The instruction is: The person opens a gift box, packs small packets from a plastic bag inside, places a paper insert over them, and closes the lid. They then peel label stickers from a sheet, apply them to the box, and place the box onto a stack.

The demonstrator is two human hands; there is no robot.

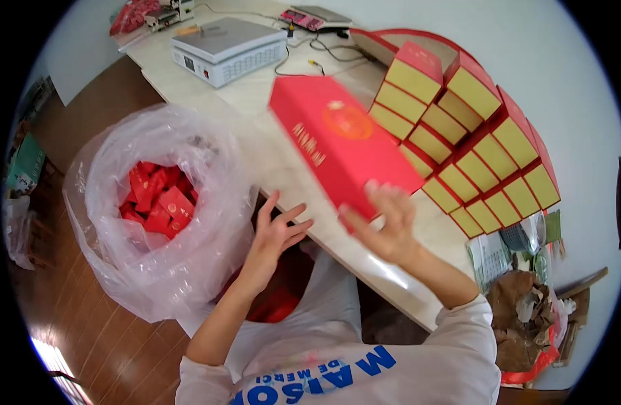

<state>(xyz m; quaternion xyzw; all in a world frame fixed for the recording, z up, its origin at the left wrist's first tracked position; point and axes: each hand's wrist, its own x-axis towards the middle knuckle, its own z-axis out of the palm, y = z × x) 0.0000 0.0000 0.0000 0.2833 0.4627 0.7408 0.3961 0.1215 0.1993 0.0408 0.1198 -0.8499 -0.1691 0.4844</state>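
Note:
My right hand point(386, 226) grips the near end of a long red gift box point(344, 142) with gold lettering and a round orange emblem. The box is tilted above the table, slightly blurred. Fingers spread, my left hand point(278, 233) hovers by the table's front edge and holds nothing. To its left stands a large clear plastic bag point(114, 263), its mouth open over several small red packets point(163, 199). Right of the held box, several red boxes with yellow ends point(486, 162) are stacked in rows on the table.
A white electric hot plate point(229, 50) sits toward the back of the table point(209, 101), with cables behind it. Farther back is a pink-keyed scale point(310, 19). Crumpled brown paper point(523, 317) lies beyond the right end.

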